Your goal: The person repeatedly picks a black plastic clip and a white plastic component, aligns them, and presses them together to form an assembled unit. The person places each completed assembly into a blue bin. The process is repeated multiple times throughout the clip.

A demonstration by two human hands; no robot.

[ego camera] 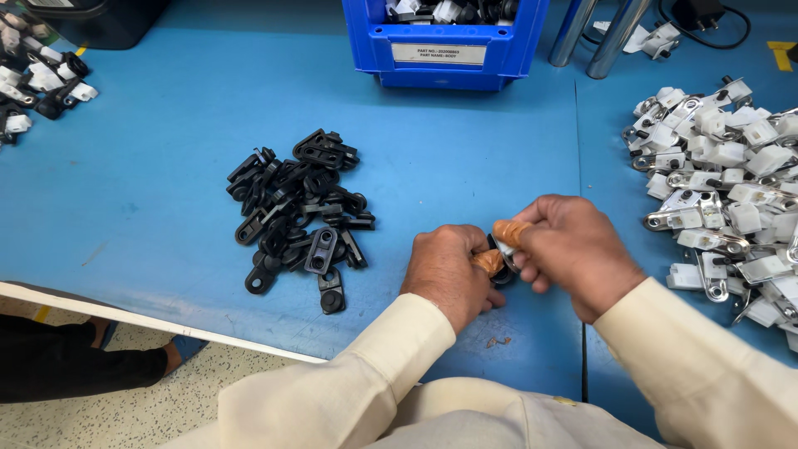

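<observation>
My left hand (pixel 446 273) and my right hand (pixel 568 249) meet over the blue table (pixel 166 166), both pinching one small black plastic part (pixel 501 272) with a bit of metal showing between them. Orange finger cots cover my thumb tips. The part is mostly hidden by my fingers. A pile of loose black plastic parts (pixel 299 212) lies to the left of my left hand. A heap of white-and-metal clip parts (pixel 723 175) lies to the right of my right hand.
A blue bin (pixel 445 41) with mixed parts stands at the back centre. Two metal posts (pixel 594 33) rise at the back right. More black-and-white parts (pixel 37 83) lie at the far left. The table's front edge (pixel 150 320) runs diagonally at lower left.
</observation>
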